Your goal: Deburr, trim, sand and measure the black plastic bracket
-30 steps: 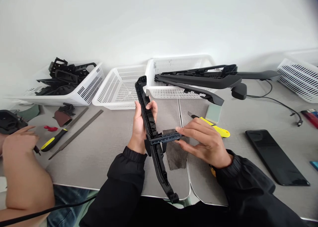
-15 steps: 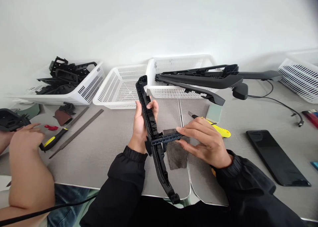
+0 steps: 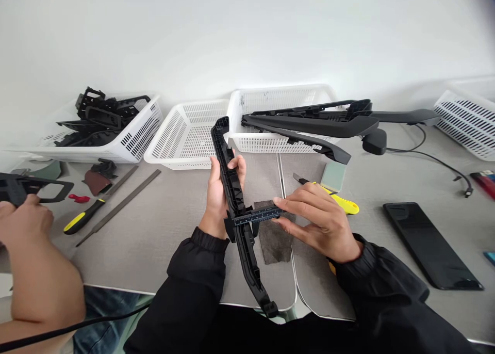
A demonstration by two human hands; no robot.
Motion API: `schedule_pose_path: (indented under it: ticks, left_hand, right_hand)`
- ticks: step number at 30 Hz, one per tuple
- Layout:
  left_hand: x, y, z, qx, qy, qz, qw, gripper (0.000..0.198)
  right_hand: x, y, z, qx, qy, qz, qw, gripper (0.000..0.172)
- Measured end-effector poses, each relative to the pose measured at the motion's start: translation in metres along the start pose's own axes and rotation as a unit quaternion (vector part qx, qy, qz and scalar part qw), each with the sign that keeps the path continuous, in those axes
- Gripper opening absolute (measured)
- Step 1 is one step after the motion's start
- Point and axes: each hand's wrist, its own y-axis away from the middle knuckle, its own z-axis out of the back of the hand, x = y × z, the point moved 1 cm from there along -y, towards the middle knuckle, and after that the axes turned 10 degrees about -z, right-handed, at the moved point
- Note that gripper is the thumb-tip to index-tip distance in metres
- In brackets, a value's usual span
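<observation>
My left hand [image 3: 218,199] is closed round a long black plastic trim part [image 3: 232,186], its ribbed inner side facing up. The part stands tilted across the view, its lower end bent off near the table's front edge. My right hand [image 3: 319,217] pinches the end of a black caliper [image 3: 260,216] with white scale marks. The caliper lies crosswise over the part, with its jaws at the part's two sides; whether they touch it I cannot tell. Beneath the caliper a dark grey sheet [image 3: 275,243], like worn sandpaper, lies on the table.
Behind stand white baskets [image 3: 174,160], with long black trim parts [image 3: 309,126] jutting from one. A yellow utility knife [image 3: 346,204], a green block [image 3: 333,176] and a phone [image 3: 431,245] lie right. Files [image 3: 119,207] lie left, beside a co-worker's hand [image 3: 29,220] holding a black part.
My hands, the trim part and the caliper stay almost still, the caliper shifting very slightly left. The co-worker has turned and moved the black part, now showing an open frame shape.
</observation>
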Motion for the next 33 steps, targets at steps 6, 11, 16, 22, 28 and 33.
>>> schedule_pose_path:
  ticks: [6,11,16,22,28,33]
  left_hand:
    - [-0.0004,-0.0004,0.0004,-0.011,0.001,0.003,1.0,0.049]
    - [-0.0003,0.0006,-0.0002,0.002,0.007,0.001,1.0,0.051]
    - [0.0001,0.0006,-0.0019,-0.015,-0.019,-0.009,1.0,0.049]
    - [0.0002,-0.001,-0.002,-0.019,-0.017,-0.012,1.0,0.048]
    - [0.0001,-0.0008,-0.0017,-0.013,-0.015,-0.01,1.0,0.048]
    - [0.0001,0.0004,-0.0008,-0.005,-0.016,-0.007,1.0,0.05]
  right_hand:
    - [-0.0001,0.0004,0.0,0.004,-0.002,-0.006,1.0,0.042]
    - [-0.0001,0.0009,0.0,0.008,-0.004,-0.005,1.0,0.041]
    - [-0.0001,0.0012,-0.0003,0.004,-0.007,-0.011,1.0,0.045]
    - [0.0006,0.0007,-0.0004,-0.001,-0.009,-0.016,1.0,0.047]
    - [0.0011,0.0003,-0.0004,0.001,-0.004,-0.005,1.0,0.044]
    - [0.0009,0.0003,-0.0002,0.004,-0.004,-0.007,1.0,0.043]
